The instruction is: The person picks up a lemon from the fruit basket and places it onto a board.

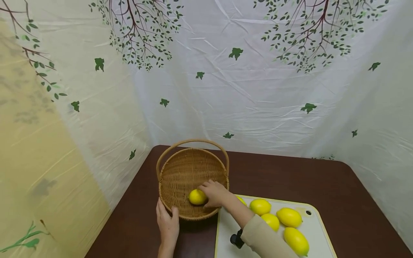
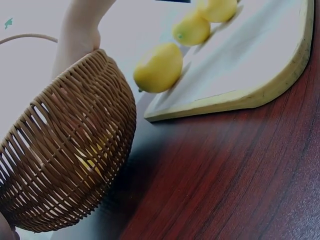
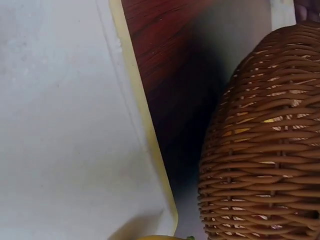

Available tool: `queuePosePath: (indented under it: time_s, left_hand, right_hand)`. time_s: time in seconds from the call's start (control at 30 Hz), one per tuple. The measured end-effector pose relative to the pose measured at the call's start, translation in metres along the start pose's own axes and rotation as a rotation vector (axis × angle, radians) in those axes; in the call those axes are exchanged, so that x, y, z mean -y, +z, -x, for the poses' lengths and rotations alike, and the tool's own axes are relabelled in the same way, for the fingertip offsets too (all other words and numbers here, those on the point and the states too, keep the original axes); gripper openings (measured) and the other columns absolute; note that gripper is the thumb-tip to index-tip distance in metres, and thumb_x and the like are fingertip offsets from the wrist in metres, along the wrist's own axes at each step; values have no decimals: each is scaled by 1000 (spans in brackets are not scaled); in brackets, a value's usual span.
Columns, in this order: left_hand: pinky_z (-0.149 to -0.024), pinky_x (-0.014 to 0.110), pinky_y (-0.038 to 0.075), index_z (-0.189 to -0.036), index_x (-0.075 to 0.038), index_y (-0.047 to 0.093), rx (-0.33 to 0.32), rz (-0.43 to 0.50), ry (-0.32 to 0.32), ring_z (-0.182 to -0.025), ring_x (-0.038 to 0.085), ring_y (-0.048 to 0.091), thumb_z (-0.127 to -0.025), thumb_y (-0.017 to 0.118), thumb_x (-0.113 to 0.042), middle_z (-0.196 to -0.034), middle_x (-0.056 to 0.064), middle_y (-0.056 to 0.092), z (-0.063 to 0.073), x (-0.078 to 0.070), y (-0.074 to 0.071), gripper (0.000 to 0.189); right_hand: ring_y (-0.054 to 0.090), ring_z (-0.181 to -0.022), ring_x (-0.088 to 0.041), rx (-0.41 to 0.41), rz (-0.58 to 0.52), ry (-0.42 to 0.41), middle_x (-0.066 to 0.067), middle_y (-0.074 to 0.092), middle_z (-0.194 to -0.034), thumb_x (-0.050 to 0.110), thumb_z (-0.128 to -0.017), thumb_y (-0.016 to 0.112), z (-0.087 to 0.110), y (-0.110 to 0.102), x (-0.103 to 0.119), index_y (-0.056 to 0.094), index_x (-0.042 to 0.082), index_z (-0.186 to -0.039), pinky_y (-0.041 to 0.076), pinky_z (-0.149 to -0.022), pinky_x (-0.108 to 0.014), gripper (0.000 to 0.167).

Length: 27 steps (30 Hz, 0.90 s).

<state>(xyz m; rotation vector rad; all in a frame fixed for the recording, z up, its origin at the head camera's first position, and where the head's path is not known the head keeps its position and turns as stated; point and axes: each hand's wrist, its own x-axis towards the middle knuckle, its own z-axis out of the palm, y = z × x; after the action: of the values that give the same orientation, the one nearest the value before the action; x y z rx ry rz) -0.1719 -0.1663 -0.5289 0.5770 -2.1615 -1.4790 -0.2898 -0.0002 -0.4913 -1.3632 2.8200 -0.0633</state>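
A round wicker basket (image 1: 193, 168) with an arched handle stands on the table, its inside facing me. My left hand (image 1: 168, 222) grips its front-left rim, thumb over the edge. Down inside the basket, my right hand (image 1: 215, 193) has its fingers and thumb about the right end of a yellow lemon (image 1: 196, 197). The left wrist view shows the basket's woven side (image 2: 75, 145), with yellow glinting through the gaps. In the right wrist view the basket wall (image 3: 265, 145) hides the right hand's fingers.
Right of the basket lies a white cutting board (image 1: 317, 236) with a yellow edge, bearing several lemons (image 1: 289, 217). A black device (image 1: 237, 239) sits at my right wrist. The dark wooden table (image 1: 277, 172) ends at a white leaf-print curtain (image 1: 264, 93).
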Motion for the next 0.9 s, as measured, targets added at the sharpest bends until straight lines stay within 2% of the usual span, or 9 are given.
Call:
queuePosePath:
  time_s: [0.3, 0.47, 0.73, 0.9]
  left_hand:
    - [-95, 57, 28, -144, 5, 16, -25, -15, 14, -127, 42, 28, -87, 49, -13, -143, 26, 21, 1, -1, 1, 68]
    - [-95, 57, 28, -144, 3, 16, -23, -20, 11, -127, 42, 28, -87, 49, -13, -143, 25, 21, 1, 1, 1, 68]
    - [-95, 57, 28, -144, 3, 15, -17, -16, 12, -128, 42, 26, -87, 49, -12, -143, 26, 20, 0, 0, 1, 69]
    - [-95, 57, 28, -144, 4, 14, -15, -21, 8, -127, 42, 26, -87, 49, -12, -144, 26, 19, 0, 0, 1, 69]
  right_hand:
    - [46, -111, -22, 123, -17, 32, -2, 50, -127, 38, -67, 79, -9, 7, 7, 43, 26, -138, 40, -91, -40, 81]
    - [45, -112, -21, 148, -15, 40, -1, 49, -128, 40, -67, 79, -12, 8, 9, 39, 30, -140, 40, -90, -40, 84]
    - [45, -114, -23, 166, -52, 47, -3, 47, -129, 37, -69, 78, -16, 9, 9, 38, 27, -139, 40, -90, -41, 81]
    - [47, -113, -24, 195, -91, 79, -4, 48, -125, 32, -74, 76, -18, 13, 9, 37, 30, -135, 41, -90, -42, 73]
